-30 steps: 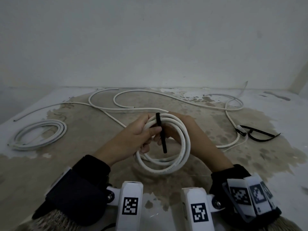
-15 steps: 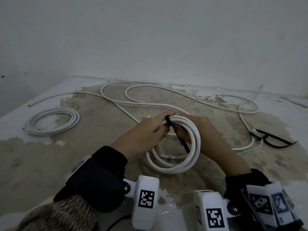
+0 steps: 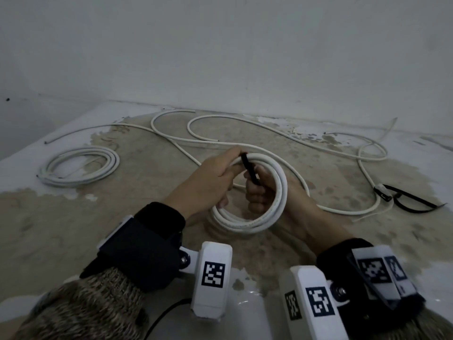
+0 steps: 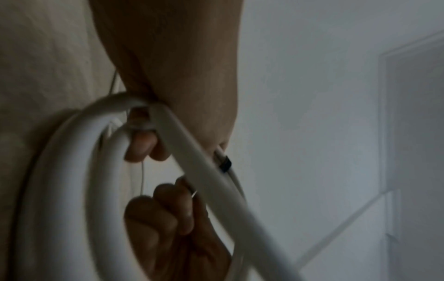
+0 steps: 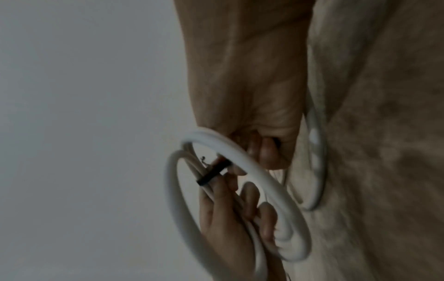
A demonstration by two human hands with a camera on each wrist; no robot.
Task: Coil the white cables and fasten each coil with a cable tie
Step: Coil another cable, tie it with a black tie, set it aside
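In the head view a white cable coil (image 3: 278, 192) is held up at the centre by both hands. My left hand (image 3: 213, 175) grips the coil's upper left, with its fingers curled round the strands (image 4: 141, 146). A black cable tie (image 3: 249, 169) bends over the top of the coil and slants down inside it. My right hand (image 3: 258, 192) reaches through the coil from the right, and its curled fingers hold the tie's tail. In the right wrist view the tie (image 5: 212, 175) crosses the strands beside the left hand's fingers (image 5: 225, 214). The tie's ends are hidden.
A second white coil (image 3: 81, 168) lies flat at the left. Loose white cables (image 3: 245, 143) snake across the worn surface behind the hands. Spare black cable ties (image 3: 414, 203) lie at the right. A pale wall (image 3: 220, 57) closes the back.
The tie stood straight up across the coil; now it is bent over the coil's top and runs down into my right hand's fingers, which have come through the coil.
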